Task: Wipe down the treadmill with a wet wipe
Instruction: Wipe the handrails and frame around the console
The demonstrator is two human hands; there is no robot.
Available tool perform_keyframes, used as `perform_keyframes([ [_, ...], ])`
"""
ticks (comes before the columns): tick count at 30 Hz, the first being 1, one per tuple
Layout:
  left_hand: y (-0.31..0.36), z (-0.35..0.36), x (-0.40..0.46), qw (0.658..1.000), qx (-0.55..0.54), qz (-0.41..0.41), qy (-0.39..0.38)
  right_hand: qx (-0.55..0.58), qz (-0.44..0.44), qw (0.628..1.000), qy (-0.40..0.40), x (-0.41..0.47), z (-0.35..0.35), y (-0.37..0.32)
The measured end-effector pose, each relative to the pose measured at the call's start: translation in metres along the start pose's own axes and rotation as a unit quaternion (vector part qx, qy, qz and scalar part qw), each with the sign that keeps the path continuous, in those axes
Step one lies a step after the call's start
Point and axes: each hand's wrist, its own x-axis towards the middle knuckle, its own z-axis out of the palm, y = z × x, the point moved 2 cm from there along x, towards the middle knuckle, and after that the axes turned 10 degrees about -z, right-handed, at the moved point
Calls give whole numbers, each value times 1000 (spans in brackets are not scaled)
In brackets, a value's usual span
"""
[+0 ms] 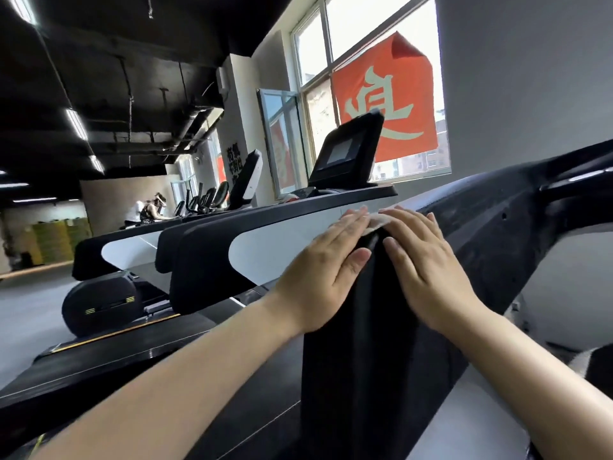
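Both hands lie flat, fingers straight, on the treadmill (361, 327) rail: left hand (326, 273) and right hand (428, 270) press a white wipe (378, 221) beneath their fingertips at the rail's top edge.

Wet wipe (376, 223) on treadmill rail (365, 327)

Black and white on our treadmill

We see the treadmill (365, 327) black with a white side panel (282, 247), a white wet wipe (376, 222), and an orange banner (384, 104) bearing a cream character.
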Motion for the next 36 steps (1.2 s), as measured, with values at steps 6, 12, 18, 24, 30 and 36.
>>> perform_keyframes([
  [6,13,-14,-12,986,85,-56,-134,13,-9,999,34,0,4,1],
  [12,44,-33,-13,944,192,-125,-236,46,-15,999,25,1,1,5],
  [18,74,-35,7,916,270,-160,-248,2,-51,998,-21,1,-11,15],
  [24,75,-26,8,938,246,-153,-190,9,-58,998,34,4,-9,17],
  [30,67,-10,3,956,261,-86,-103,54,-46,997,-4,3,-15,21],
  [36,53,25,-70,922,386,6,-45,36,-55,997,-27,3,-15,24],
])
